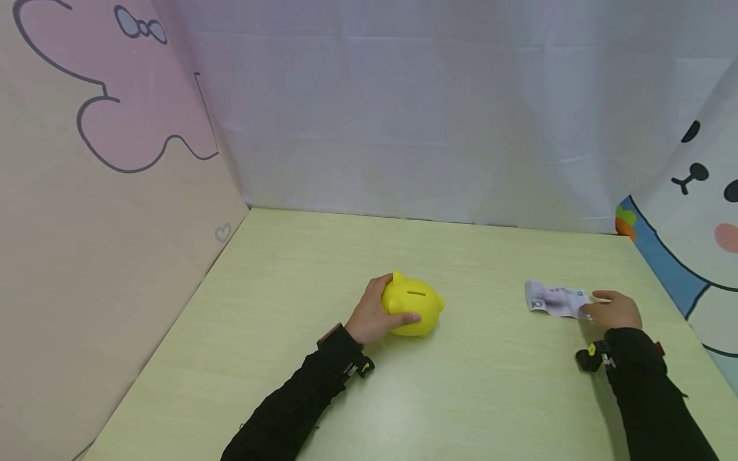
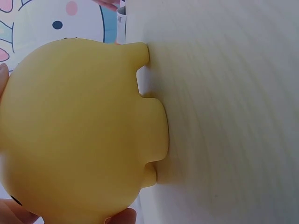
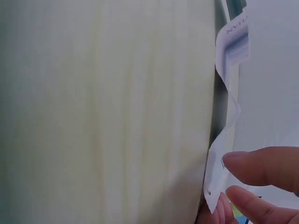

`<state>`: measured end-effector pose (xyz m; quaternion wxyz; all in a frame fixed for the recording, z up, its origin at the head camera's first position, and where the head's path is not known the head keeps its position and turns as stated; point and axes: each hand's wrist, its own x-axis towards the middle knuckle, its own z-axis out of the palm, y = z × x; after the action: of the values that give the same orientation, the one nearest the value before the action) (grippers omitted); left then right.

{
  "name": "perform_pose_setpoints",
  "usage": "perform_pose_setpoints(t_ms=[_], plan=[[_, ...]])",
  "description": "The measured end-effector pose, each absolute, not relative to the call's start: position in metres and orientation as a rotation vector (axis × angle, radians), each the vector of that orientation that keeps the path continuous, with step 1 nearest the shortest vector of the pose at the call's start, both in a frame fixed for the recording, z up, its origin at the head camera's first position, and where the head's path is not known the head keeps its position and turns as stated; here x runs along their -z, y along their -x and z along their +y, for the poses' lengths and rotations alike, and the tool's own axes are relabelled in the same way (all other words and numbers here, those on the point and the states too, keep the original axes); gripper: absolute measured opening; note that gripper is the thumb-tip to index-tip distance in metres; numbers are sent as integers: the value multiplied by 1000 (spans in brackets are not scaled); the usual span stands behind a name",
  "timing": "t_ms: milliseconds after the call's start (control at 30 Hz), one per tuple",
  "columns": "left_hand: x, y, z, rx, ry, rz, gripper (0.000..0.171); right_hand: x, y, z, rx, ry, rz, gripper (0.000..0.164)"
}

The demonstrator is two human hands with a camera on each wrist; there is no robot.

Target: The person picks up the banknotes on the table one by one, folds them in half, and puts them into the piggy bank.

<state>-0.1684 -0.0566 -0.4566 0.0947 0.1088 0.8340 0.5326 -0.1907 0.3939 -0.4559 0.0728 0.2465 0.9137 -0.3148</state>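
A yellow piggy bank (image 1: 423, 307) with a coin slot on top stands on its feet on the table. My left hand (image 1: 375, 314) grips its left end, thumb over the near side and fingers round the far side. In the left wrist view, the round yellow body (image 2: 79, 126) fills much of the picture. Over to the right, a creased purple-white banknote (image 1: 553, 299) lies on the table. My right hand (image 1: 615, 312) is at its right end, fingertips touching it. Seen by the right wrist camera, the thumb and finger (image 3: 261, 165) stand apart beside the wavy note (image 3: 219, 172).
The pale wooden table (image 1: 473, 397) reaches back to a white cloth (image 1: 432, 115). A cartoon-printed panel (image 1: 115, 256) borders the left side. Another printed panel (image 1: 709, 224) stands at the right edge, near my right hand.
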Motion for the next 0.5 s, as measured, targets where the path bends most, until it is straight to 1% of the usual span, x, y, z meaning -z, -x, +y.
perform_pose_setpoints(t_ms=[267,500], plan=[[455,167,-57,-1609,-324,2458,95,456,192,396,918,-686,2714,61],[456,168,-56,-1595,-316,2465,96,452,189,392,936,-653,2705,49]])
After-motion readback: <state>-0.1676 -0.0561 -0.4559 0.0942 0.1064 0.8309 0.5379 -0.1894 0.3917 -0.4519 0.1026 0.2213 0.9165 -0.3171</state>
